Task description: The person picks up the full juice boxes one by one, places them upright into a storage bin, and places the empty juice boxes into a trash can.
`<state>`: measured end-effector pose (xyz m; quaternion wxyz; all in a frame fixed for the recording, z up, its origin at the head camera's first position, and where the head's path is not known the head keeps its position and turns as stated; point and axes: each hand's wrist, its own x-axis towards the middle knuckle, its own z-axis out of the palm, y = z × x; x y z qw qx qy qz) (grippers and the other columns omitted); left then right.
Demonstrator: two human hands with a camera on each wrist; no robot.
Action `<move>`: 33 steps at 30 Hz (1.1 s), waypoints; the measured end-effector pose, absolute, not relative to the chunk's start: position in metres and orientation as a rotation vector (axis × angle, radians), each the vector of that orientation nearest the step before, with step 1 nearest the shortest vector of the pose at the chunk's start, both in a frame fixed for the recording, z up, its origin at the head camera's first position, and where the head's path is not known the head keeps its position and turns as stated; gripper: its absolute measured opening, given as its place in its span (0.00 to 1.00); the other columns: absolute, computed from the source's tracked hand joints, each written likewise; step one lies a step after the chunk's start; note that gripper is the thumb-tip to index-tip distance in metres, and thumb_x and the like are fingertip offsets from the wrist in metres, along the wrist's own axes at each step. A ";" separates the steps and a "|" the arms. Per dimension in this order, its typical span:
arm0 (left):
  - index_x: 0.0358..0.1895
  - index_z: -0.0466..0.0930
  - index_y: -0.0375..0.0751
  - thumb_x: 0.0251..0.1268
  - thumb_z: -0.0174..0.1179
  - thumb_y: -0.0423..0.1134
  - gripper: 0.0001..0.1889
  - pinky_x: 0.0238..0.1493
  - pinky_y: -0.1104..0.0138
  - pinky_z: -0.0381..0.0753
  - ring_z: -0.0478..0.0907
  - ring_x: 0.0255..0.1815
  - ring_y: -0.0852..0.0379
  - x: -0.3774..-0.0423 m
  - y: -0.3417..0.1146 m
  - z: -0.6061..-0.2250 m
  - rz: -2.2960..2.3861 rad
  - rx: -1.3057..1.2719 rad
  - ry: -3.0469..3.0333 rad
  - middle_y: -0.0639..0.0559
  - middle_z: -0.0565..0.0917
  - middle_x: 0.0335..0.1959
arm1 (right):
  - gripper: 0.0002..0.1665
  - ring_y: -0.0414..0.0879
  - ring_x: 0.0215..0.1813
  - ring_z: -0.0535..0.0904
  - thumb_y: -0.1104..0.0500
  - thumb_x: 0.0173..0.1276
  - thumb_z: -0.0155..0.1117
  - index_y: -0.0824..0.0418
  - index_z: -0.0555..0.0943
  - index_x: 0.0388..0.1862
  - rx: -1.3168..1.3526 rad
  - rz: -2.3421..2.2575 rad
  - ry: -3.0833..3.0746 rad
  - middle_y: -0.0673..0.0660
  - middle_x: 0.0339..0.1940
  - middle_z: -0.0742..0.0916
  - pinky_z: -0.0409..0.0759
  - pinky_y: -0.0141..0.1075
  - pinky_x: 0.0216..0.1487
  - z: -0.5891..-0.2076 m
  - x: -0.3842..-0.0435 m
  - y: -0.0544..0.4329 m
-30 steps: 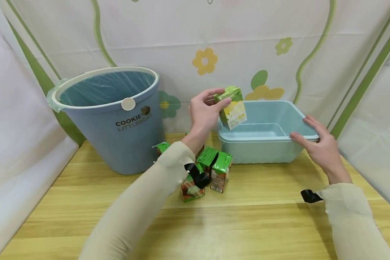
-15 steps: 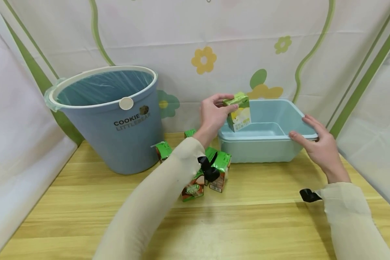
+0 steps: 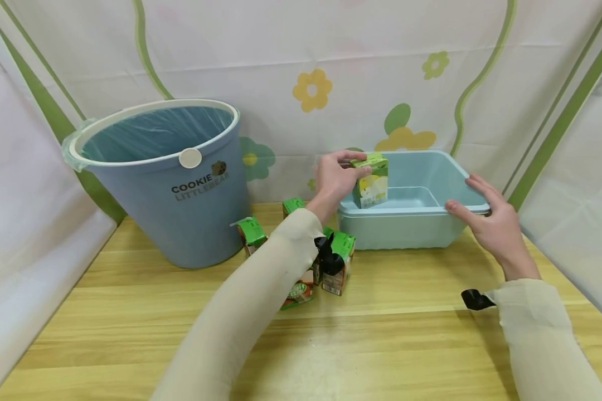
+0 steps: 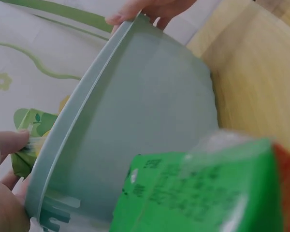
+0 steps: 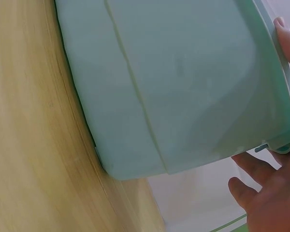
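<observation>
My left hand (image 3: 335, 181) pinches a green and yellow juice box (image 3: 373, 186) between thumb and fingers. It holds the box nearly upright over the left end of a light blue plastic bin (image 3: 398, 233), with the box's lower end below the rim's back edge. Whether the box touches the bin floor I cannot tell. At the bin's right end, my right hand (image 3: 504, 231) grips the rim, thumb at the front; that rim also shows in the right wrist view with the fingers (image 5: 253, 166) beside the wall. The bin's inside floor shows bare to the right of the box.
Several green-topped juice boxes stand or lie under my left forearm, among them one near the bin (image 3: 343, 245) and one beside the bucket (image 3: 252, 231). A tall blue bucket (image 3: 200, 223) with a plastic liner stands at the left. Behind hangs a flowered cloth (image 3: 356, 72).
My left hand has moved right and down with the juice box, which is now more upright and lower in the bin. The right hand keeps its grip on the rim.
</observation>
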<state>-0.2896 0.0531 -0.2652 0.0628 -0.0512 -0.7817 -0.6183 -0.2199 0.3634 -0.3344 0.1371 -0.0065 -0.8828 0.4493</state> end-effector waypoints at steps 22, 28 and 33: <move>0.54 0.92 0.50 0.67 0.74 0.40 0.13 0.44 0.70 0.83 0.85 0.48 0.60 -0.297 0.049 -0.270 -1.549 -0.476 -2.600 0.55 0.91 0.54 | 0.50 0.53 0.92 0.43 0.37 0.75 0.67 0.46 0.58 0.88 -0.023 1.287 -2.560 0.29 0.87 0.56 0.49 0.62 0.87 -0.333 -0.222 0.359; 0.54 0.92 0.50 0.69 0.73 0.40 0.13 0.38 0.70 0.81 0.85 0.43 0.61 -0.297 0.051 -0.272 -1.475 -0.514 -2.648 0.56 0.90 0.57 | 0.50 0.53 0.92 0.43 0.37 0.75 0.67 0.47 0.57 0.88 -0.017 1.285 -2.557 0.28 0.87 0.56 0.48 0.63 0.87 -0.334 -0.223 0.359; 0.57 0.91 0.53 0.70 0.72 0.43 0.14 0.48 0.67 0.84 0.85 0.48 0.60 -0.296 0.054 -0.273 -1.329 -0.556 -2.715 0.58 0.89 0.60 | 0.50 0.53 0.92 0.42 0.37 0.75 0.67 0.46 0.57 0.89 -0.021 1.299 -2.557 0.29 0.87 0.55 0.48 0.64 0.87 -0.335 -0.223 0.360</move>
